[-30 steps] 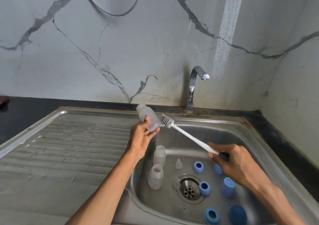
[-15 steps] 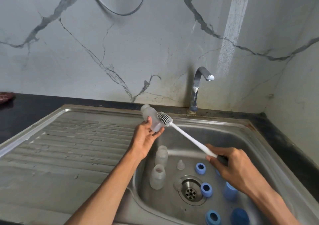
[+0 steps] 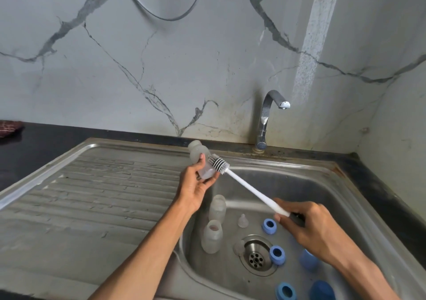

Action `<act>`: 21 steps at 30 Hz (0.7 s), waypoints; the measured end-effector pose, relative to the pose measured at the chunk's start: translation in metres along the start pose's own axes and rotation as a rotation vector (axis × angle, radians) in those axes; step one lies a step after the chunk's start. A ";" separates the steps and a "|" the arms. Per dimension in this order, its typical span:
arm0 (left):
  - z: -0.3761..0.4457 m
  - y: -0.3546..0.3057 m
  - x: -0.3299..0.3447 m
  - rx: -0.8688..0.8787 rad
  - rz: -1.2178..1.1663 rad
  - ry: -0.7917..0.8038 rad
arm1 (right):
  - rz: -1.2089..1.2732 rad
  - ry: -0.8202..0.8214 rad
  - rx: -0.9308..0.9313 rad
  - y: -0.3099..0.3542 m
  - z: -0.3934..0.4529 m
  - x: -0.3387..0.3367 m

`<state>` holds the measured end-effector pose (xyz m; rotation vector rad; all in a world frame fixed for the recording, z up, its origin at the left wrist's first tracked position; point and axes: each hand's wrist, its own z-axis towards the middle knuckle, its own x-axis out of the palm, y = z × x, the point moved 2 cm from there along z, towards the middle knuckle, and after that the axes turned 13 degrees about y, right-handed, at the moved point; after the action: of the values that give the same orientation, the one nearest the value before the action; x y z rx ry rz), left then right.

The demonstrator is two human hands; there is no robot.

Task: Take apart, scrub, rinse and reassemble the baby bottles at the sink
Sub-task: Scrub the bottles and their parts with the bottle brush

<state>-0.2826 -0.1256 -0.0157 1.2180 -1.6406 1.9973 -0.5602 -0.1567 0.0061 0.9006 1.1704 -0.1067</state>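
My left hand [image 3: 193, 188] grips a frosted baby bottle [image 3: 199, 155] tilted over the sink's left rim, its open mouth facing right. My right hand [image 3: 304, 227] holds the white handle of a bottle brush [image 3: 249, 188]. The bristle head [image 3: 217, 163] lies against the bottle's mouth end. Two more frosted bottles [image 3: 216, 208] [image 3: 211, 236] stand upright in the basin. A clear nipple [image 3: 242, 221] stands beside them. Three blue collar rings [image 3: 269, 226] [image 3: 277, 254] [image 3: 285, 291] and two blue caps [image 3: 307, 259] [image 3: 322, 291] lie around the drain [image 3: 255, 257].
The steel sink basin [image 3: 299, 184] has a ribbed drainboard [image 3: 92, 196] on its left. A chrome tap [image 3: 267, 117] stands at the back, with no water running. Black countertop [image 3: 391, 198] borders the sink. A dark red cloth [image 3: 8, 128] lies at far left.
The brush head has shifted slightly further along the bottle's mouth end. Both hands and the bottle stay in nearly the same place; the camera has tilted a little.
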 end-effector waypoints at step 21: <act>0.005 0.002 0.001 -0.054 0.079 0.097 | 0.033 -0.002 0.062 -0.003 0.000 0.002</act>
<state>-0.2823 -0.1309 -0.0161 1.0365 -1.7078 2.0112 -0.5612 -0.1585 0.0028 0.9742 1.1554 -0.1174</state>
